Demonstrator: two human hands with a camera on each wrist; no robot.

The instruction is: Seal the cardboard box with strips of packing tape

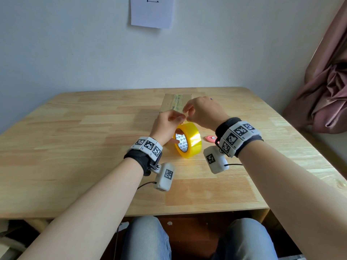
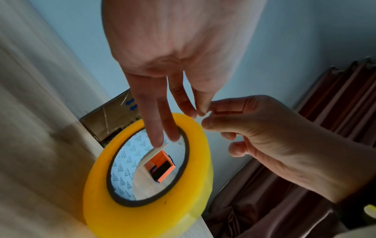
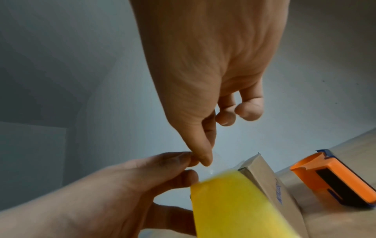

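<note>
A yellow roll of packing tape (image 1: 188, 140) stands on edge on the wooden table (image 1: 78, 139). My left hand (image 1: 178, 119) holds it, two fingers (image 2: 160, 128) reaching into the core while thumb and forefinger sit at the roll's top rim. My right hand (image 1: 185, 111) meets it there; its thumb and forefinger (image 3: 204, 154) pinch a thin clear tape end just above the roll (image 3: 234, 207). The flat cardboard box (image 1: 169, 102) lies right behind both hands, with a tape strip along its top; part of it is hidden by them.
An orange tape cutter (image 1: 211, 138) lies on the table right of the roll, under my right wrist, also seen as the cutter (image 3: 335, 178). A pink curtain (image 1: 323, 87) hangs past the table's right edge. The wall stands close behind the table.
</note>
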